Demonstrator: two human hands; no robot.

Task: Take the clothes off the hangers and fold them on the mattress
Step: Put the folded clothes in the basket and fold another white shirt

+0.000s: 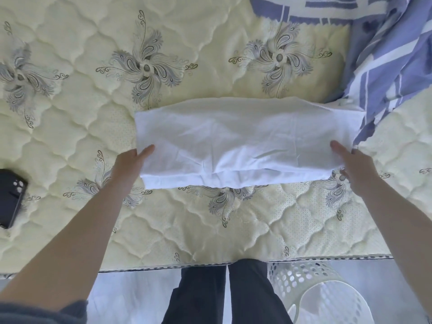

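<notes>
White garment [243, 141], folded into a wide band, lies flat on the quilted mattress [177, 235], mid-bed. Left hand [131, 164] at its left end: thumb on top, fingers tucked under the edge, pinching the cloth. Right hand [355, 164] at its right end, same grip. Blue-and-white patterned fabric [388, 66] touches the garment's far right corner. Dark phone [10, 197] well left.
</notes>
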